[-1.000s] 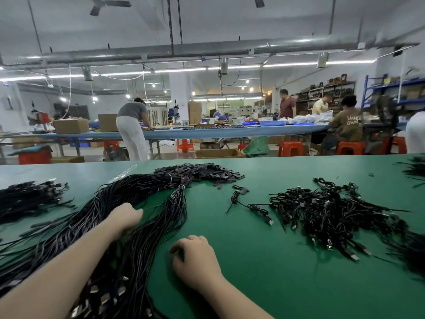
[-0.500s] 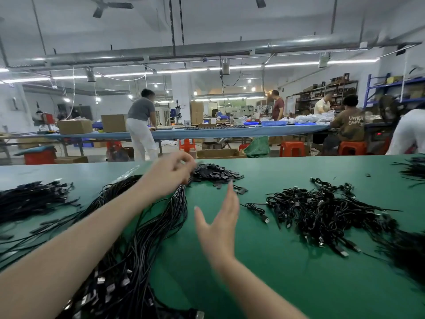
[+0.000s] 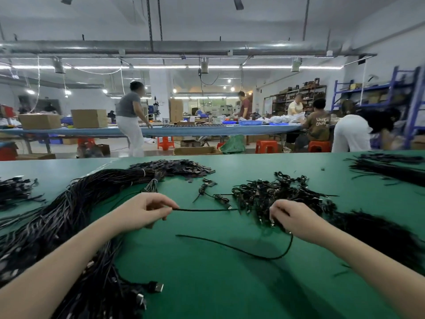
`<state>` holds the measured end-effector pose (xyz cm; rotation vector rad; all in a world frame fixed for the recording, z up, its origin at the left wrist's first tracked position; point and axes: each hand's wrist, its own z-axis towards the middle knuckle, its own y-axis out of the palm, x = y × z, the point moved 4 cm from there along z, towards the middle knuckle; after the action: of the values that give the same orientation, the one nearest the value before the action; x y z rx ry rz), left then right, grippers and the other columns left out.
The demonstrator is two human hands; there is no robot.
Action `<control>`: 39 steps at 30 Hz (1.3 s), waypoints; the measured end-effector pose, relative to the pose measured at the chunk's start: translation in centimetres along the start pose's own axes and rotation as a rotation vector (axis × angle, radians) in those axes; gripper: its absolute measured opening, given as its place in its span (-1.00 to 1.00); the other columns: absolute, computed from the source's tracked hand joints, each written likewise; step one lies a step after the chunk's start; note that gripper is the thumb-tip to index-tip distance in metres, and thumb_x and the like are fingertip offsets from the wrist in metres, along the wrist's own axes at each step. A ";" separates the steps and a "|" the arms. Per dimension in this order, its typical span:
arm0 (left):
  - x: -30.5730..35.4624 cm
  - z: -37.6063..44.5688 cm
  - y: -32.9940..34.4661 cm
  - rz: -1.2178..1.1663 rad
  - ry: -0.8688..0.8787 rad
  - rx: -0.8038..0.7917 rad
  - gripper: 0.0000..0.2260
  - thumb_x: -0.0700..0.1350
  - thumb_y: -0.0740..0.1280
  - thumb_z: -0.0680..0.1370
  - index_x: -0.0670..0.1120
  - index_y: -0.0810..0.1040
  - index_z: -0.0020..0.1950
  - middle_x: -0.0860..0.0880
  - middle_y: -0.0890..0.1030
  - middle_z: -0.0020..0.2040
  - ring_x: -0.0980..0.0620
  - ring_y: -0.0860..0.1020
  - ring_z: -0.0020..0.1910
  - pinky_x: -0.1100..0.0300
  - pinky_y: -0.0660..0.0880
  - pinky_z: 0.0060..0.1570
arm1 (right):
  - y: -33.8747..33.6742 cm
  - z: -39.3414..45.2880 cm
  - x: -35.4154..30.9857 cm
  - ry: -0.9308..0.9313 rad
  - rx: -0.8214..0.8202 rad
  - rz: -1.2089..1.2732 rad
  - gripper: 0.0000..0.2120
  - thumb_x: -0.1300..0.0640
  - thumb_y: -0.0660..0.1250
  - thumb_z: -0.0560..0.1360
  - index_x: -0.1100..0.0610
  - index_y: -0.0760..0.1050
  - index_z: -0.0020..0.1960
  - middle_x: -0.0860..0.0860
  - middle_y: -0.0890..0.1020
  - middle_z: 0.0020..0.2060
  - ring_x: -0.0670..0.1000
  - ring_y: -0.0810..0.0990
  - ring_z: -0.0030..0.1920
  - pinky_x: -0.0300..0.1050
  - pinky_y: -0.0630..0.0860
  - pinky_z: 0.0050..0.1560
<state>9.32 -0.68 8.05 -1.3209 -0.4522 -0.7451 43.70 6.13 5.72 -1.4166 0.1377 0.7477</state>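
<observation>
A thick cable bundle (image 3: pixel 69 215) takes up the left side of the bench (image 3: pixel 207 291), from the near edge to the far middle. A tangled pile (image 3: pixel 276 194) and a darker heap (image 3: pixel 379 233) crowd the right side. Between them the green top lies bare down to the near edge, crossed only by a taut cable (image 3: pixel 204 209) and a slack cable loop (image 3: pixel 241 250).

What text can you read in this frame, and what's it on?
"UNKN OWN": white, in two lines, on the back of the brown T-shirt worn by the seated person.
On the cardboard boxes and shelf cartons: any print is too blurred to read.
On the black cable: no lettering visible.
</observation>
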 end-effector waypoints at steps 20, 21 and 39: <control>7.8 5.7 4.2 -1.063 -0.056 0.185 -0.64 0.08 0.11 0.65 -0.09 0.53 -0.16 -0.04 0.60 -0.29 0.05 0.58 -0.38 0.21 0.54 -0.36 | 6.2 1.6 -12.0 -0.308 -0.329 0.848 -0.65 -0.01 0.05 0.66 0.14 0.54 -0.03 -0.16 0.31 -0.53 -0.13 0.22 -0.53 -0.26 0.16 -0.48; 8.0 5.7 3.5 -1.120 -0.047 0.188 -0.63 0.09 0.11 0.65 -0.09 0.53 -0.17 -0.04 0.60 -0.32 0.04 0.58 -0.39 0.21 0.57 -0.34 | 6.3 1.6 -11.8 -0.291 -0.398 0.893 -0.66 -0.03 0.06 0.66 0.06 0.58 -0.03 -0.12 0.27 -0.50 -0.10 0.19 -0.51 -0.25 0.14 -0.48; 7.9 5.4 6.7 -0.468 -0.197 -0.201 -0.51 0.10 0.05 0.67 -0.24 0.61 0.10 -0.05 0.70 0.00 0.06 0.66 0.02 0.16 0.55 0.07 | 2.3 1.9 -9.7 -0.028 0.040 0.685 -0.77 0.07 0.11 0.64 0.15 0.46 -0.07 -0.07 0.30 -0.51 -0.12 0.24 -0.61 -0.25 0.18 -0.56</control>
<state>20.12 3.27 9.94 -1.5026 -0.8823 -1.0721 34.40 4.06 9.12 -1.3193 0.6332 1.3132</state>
